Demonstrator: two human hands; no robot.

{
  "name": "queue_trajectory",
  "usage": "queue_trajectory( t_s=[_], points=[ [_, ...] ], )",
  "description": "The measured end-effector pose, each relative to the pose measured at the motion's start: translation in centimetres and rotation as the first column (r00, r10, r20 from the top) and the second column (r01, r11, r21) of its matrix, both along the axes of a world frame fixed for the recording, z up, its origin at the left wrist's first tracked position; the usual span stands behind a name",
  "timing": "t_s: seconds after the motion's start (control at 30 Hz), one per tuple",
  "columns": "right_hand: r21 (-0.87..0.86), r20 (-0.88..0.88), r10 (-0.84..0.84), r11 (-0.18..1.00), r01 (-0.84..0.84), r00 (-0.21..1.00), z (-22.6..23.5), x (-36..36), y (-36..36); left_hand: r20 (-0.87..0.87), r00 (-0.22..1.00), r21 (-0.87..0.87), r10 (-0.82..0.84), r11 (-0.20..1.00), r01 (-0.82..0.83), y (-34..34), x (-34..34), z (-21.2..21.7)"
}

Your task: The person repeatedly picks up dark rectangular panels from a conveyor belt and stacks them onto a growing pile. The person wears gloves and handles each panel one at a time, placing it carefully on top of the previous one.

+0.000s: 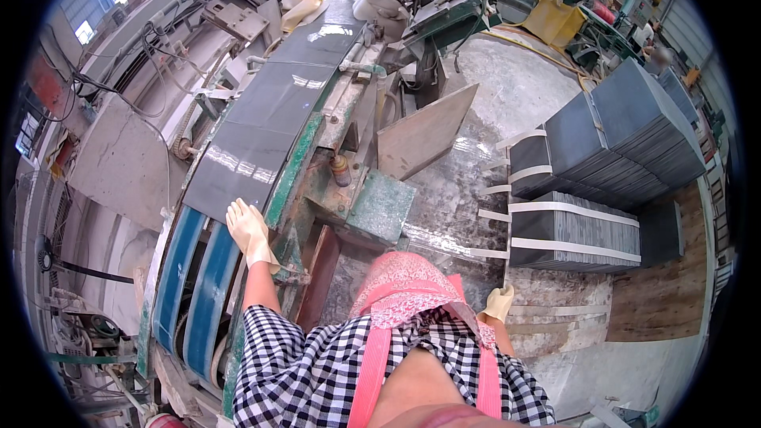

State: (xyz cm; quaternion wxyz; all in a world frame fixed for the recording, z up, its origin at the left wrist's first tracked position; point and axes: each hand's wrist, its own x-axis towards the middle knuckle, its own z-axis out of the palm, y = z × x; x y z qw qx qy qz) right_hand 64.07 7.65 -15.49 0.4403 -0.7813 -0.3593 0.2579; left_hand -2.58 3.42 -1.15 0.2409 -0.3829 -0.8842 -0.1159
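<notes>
My left hand (248, 230), in a cream glove, lies on the near edge of a wet dark grey stone tile (237, 166). Its fingers are stretched out over the tile and grip nothing. The tile sits on the conveyor line (289, 87), and its near end reaches the two blue belts (178, 289). Off to my right side hangs my right hand (498, 302), also gloved, near the white straps by the stacked tiles. Its fingers are mostly hidden, and nothing shows in it.
Strapped stacks of dark tiles (590, 230) stand on the right, with taller stacks (610, 139) behind. A loose slab (424, 135) leans beside the conveyor. A small bottle (340, 170) stands on the machine frame near a green metal box (380, 204). Cables and machinery line the left.
</notes>
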Motion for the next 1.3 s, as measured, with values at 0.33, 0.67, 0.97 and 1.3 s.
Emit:
queue_trajectory(
  t_s=[0.33, 0.67, 0.97, 1.3],
  points=[
    [-0.187, -0.171, 0.019, 0.981, -0.052, 0.985, 3.6, -1.3, 0.0, -0.004, 1.0, -0.002, 0.023, 1.0, -0.023, -0.1, -0.2, -0.2],
    [-0.194, -0.182, -0.007, 0.981, -0.029, 0.983, 3.7, -1.2, -0.1, 0.014, 0.999, -0.009, 0.034, 0.999, -0.034, 0.2, -0.1, -0.3],
    [0.03, 0.032, 0.0, 1.0, -0.001, 0.999, 1.9, -1.2, 0.0, 0.015, 0.999, -0.017, 0.045, 0.999, -0.045, 0.4, 0.1, -0.1],
    [-0.01, 0.15, 0.047, 0.999, -0.046, 0.988, 1.9, -0.9, 0.4, -0.014, 0.999, 0.015, 0.041, 0.999, -0.041, 0.3, 0.3, 0.1]
  ],
)
